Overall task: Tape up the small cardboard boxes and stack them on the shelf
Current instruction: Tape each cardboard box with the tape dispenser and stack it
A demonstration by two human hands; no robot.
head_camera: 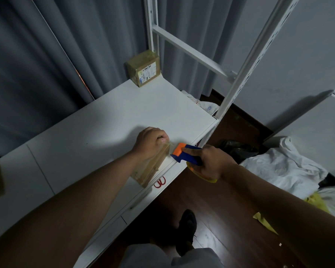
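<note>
Head view: left hand (150, 141) curls its fingers over the far end of a small cardboard box (150, 168) lying at the front edge of the white shelf (97, 132). Right hand (208, 161) grips a blue-and-orange tape dispenser (186, 154) just beside that end, a clear strip apparently bridging them. A second taped box (143, 68) sits at the back corner. Risk: pulling sideways could drag the box off the edge or wrinkle the tape.

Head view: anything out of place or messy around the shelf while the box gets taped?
Yes. Red-handled scissors lie at the shelf's front edge beside the box being taped, half hidden. On the floor right of the shelf, white sheets and yellow bags lie crumpled.
</note>
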